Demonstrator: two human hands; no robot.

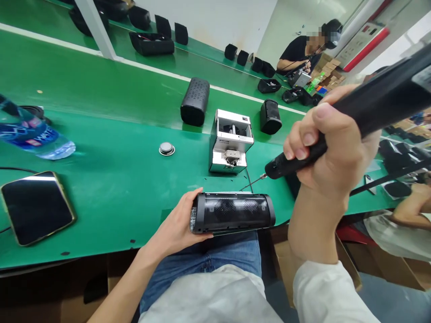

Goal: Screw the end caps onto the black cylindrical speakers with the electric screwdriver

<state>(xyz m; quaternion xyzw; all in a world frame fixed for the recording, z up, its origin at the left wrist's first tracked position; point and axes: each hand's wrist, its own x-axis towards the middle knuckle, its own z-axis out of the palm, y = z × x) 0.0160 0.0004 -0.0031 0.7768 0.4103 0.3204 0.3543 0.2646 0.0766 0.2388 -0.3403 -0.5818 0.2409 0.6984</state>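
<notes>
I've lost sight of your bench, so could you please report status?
Left hand grips speaker housing at table edge. Right hand clamps electric screwdriver, bit near housing. Screw feeder stands behind, apart.

Green bench (117, 148) with phone (35, 206), bottle (33, 137)

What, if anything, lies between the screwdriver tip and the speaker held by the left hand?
Nothing visible. The screwdriver bit in the right hand ends close to the speaker's far edge; the screw feeder stands back, off that path.
</notes>
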